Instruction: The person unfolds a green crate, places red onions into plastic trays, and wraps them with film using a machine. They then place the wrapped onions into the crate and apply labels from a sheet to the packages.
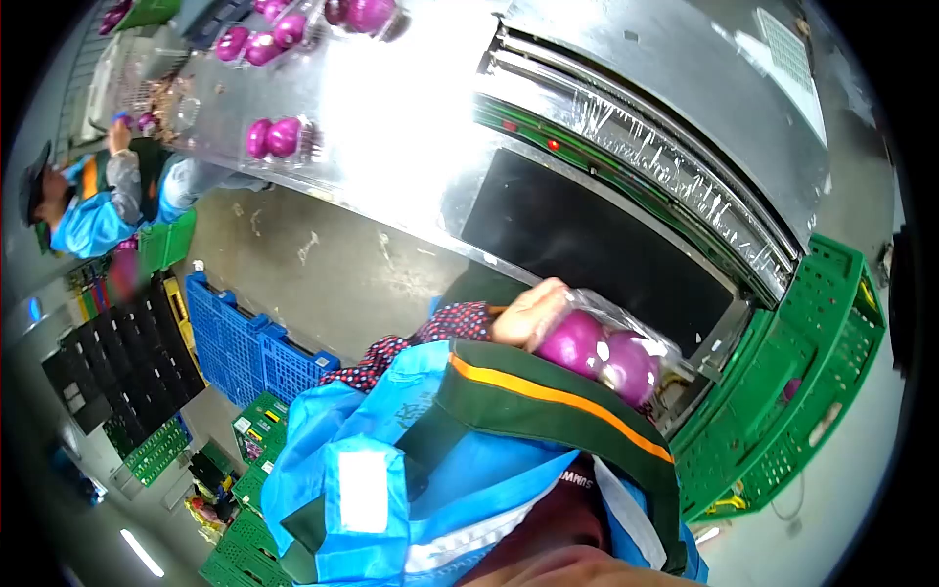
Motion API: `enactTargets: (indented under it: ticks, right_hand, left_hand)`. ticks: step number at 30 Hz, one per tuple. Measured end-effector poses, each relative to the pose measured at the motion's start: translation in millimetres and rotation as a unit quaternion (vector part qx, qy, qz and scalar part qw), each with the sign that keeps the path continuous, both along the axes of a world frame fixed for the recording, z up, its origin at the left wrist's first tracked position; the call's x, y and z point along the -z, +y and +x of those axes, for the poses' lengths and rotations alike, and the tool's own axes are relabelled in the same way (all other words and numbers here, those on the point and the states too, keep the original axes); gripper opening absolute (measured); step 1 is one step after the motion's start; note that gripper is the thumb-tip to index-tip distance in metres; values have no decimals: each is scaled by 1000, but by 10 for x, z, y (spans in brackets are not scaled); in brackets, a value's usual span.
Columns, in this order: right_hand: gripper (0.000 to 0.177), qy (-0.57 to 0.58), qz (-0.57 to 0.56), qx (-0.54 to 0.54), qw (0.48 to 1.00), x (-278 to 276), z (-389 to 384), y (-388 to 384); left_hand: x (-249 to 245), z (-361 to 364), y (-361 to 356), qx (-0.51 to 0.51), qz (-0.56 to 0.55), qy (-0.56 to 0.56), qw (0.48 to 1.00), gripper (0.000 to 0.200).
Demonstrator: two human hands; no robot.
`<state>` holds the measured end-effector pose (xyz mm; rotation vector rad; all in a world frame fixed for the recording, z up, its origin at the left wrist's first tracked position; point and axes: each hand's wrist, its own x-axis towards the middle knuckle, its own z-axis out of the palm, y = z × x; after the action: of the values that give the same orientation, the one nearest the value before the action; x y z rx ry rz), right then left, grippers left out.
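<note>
My left hand is closed on the near end of a clear plastic pack of purple onions, close in front of my apron. The pack shows two large onions side by side under shiny film. It is beside the black plate of the wrapping machine. My right hand is hidden behind the pack and the apron; only a bit of dotted sleeve shows there.
Other onion packs lie on the metal table. A green crate stands at the right, near the film rollers. A co-worker stands at far left. Blue crates are on the floor.
</note>
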<state>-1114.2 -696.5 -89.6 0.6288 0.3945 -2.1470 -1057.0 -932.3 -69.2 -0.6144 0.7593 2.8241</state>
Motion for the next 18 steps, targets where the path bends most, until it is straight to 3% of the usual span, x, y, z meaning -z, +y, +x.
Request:
enactTargets:
  ticks: [1,2,3,5,6,8,9,10,11,12,13,14,15,17,18]
  right_hand:
    - [56,15,-13,1,1000,-76,-28,-1]
    - [62,36,-29,0,999,-164,-71,22]
    - [67,75,-39,2,996,-283,-86,23]
    - [79,192,-42,-29,980,-648,-260,73]
    - [84,268,12,-61,962,-915,-382,129]
    - [106,409,129,-117,896,-1458,-642,270]
    - [105,457,218,-106,856,-1616,-795,475]
    - [99,439,234,-6,867,-1703,-861,657]
    - [82,395,209,154,881,-1862,-929,727]
    - [59,286,207,225,908,-2087,-1197,906]
    - [48,430,190,286,835,-2192,-1309,1151]
    - [45,361,232,388,816,-2365,-1443,1449]
    - [43,355,230,368,828,-2383,-1568,1848]
    - [44,344,227,327,850,-2417,-1810,2643]
    - [43,346,271,330,836,-2200,-1825,3161]
  left_hand:
    - [-112,-138,-87,76,-2,50,996,27]
    - [-297,-241,-92,77,-61,74,992,37]
    - [-765,-430,-112,52,144,-15,988,51]
    - [-856,-610,-116,67,136,66,986,67]
    - [-823,-638,-49,69,106,36,991,63]
    - [-973,-982,224,61,169,28,983,59]
    - [-1197,-1208,404,112,158,25,981,59]
    - [-1301,-1412,648,133,116,75,981,59]
    - [-1428,-1570,898,145,74,126,979,60]
    - [-1565,-1756,1132,187,0,255,949,61]
    - [-1610,-1796,1344,233,-56,277,931,59]
    - [-1655,-1830,1555,276,-112,303,905,58]
    - [-1654,-1887,1698,328,-136,359,863,52]
    - [-1354,-2046,1845,307,-386,532,688,42]
    - [-1082,-2031,1834,273,-477,550,629,32]
